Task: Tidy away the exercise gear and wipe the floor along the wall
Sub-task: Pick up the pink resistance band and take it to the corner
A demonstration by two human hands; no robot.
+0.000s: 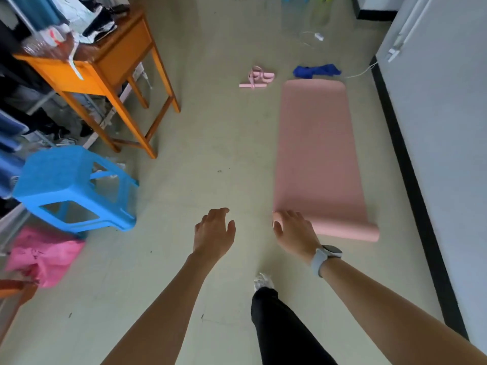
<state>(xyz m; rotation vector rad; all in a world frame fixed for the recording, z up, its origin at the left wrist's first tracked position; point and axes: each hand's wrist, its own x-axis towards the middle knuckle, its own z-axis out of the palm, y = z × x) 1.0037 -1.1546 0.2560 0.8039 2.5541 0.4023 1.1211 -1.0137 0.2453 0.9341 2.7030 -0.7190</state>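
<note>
Pale green floor point(210, 127) ran beside a white wall point(448, 127) with black skirting. Pink yoga mat point(316, 154) lay flat along that wall, near end curled into a short roll. Right hand point(293, 231) rested on the roll's left end, fingers curved over it. Left hand point(214, 230) hovered off the mat, fingers loose, holding nothing. Pink resistance band point(255, 77) and blue cloth point(316, 70) lay beyond the mat's far edge. Risk: rolling one-handed from the left end could skew the roll into a cone against the skirting.
</note>
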